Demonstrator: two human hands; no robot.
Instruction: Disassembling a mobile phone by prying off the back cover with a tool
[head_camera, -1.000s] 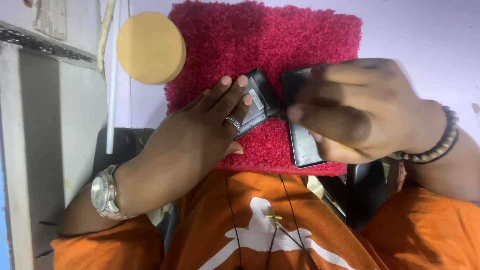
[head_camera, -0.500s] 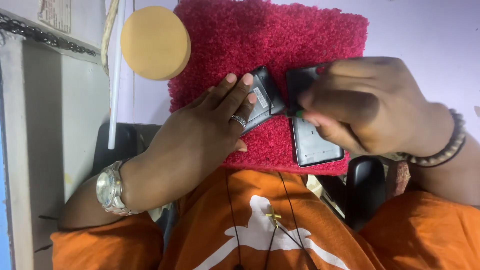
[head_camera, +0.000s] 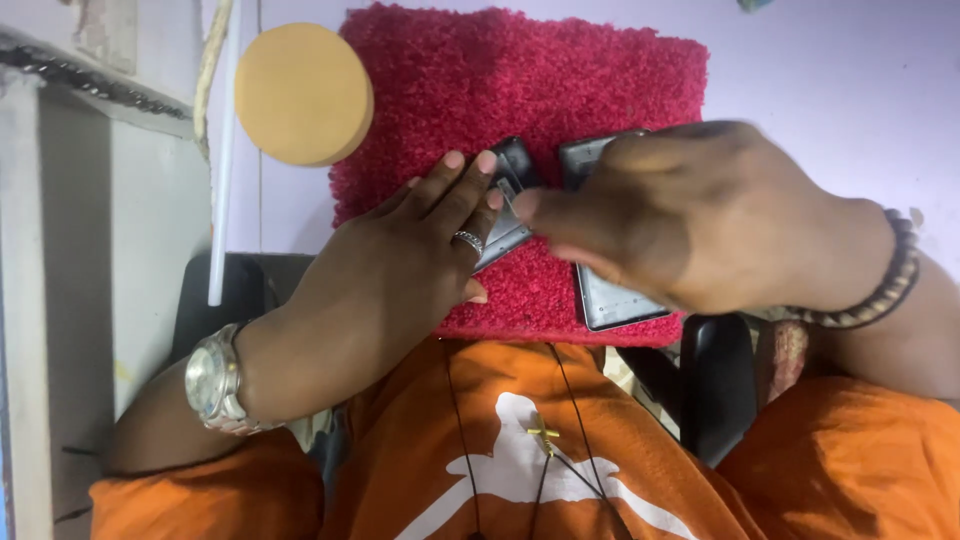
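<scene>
A red fuzzy mat (head_camera: 560, 80) lies on the pale lilac table. My left hand (head_camera: 400, 260), with a ring and a wristwatch (head_camera: 215, 380), presses its fingers on a small dark phone part (head_camera: 515, 170) tilted on the mat. My right hand (head_camera: 700, 215), wearing a bead bracelet (head_camera: 880, 290), curls over a flat dark phone (head_camera: 610, 300) lying beside that part. The right thumb tip reaches left and touches the small part's edge. Most of the phone's upper half is hidden under my right hand.
A round tan disc (head_camera: 300, 95) sits left of the mat, next to a white rod (head_camera: 225, 150). A grey shelf edge (head_camera: 90, 90) runs along the left. Black chair arms (head_camera: 715, 380) flank my orange shirt below the table edge.
My right hand has shifted left across the flat phone, and its thumb now meets the small part. My left hand has kept its place on that part.
</scene>
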